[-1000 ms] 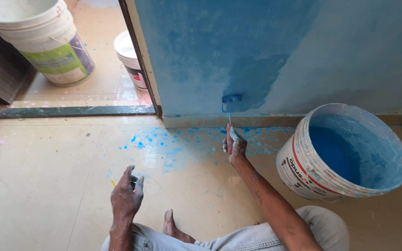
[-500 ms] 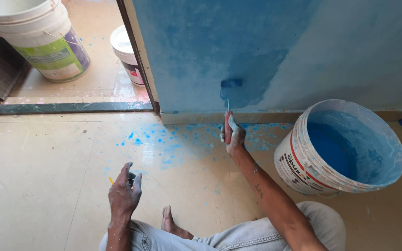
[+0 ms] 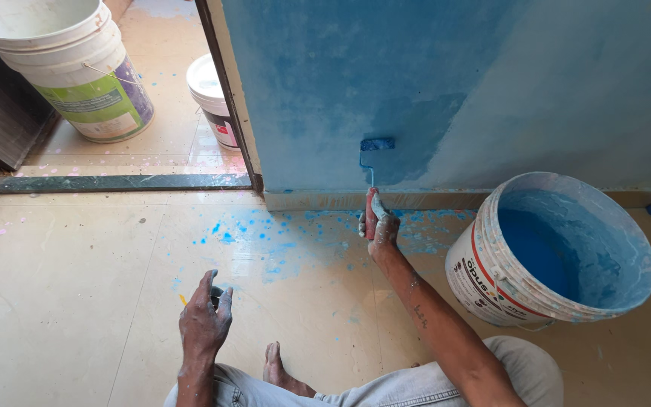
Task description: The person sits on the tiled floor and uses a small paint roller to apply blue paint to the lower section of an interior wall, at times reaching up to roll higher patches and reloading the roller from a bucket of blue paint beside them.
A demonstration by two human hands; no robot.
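Nearest the camera: bent knees in grey trousers [image 3: 386,388] and one bare foot [image 3: 274,369] resting on the tan floor [image 3: 62,301]. Left hand [image 3: 205,320] just ahead of the knee, hovering low over the floor, fingers loosely curled around a small dark object [image 3: 216,292] with a yellow tip showing at its side; kind of object too small to tell. Right forearm stretched forward, right hand [image 3: 378,222] closed in a full grip around the red handle of a small paint roller [image 3: 377,145], fingers flecked with pale paint. Roller head blue, pressed flat against the wall [image 3: 325,83] low down, just above the skirting strip [image 3: 318,200]. Blue spatter [image 3: 265,237] scattered on the floor between the two hands. Right of the right arm: large white bucket [image 3: 484,279] holding blue paint, tilted toward the camera, standing near the wall. Wall mostly blue, darker wet patch beside the roller, paler toward the right. Further back, left of the wall edge: doorway with dark threshold strip [image 3: 122,182], small white tub [image 3: 212,102] just behind the door frame, stacked white buckets [image 3: 77,68] with a green and purple label beyond.
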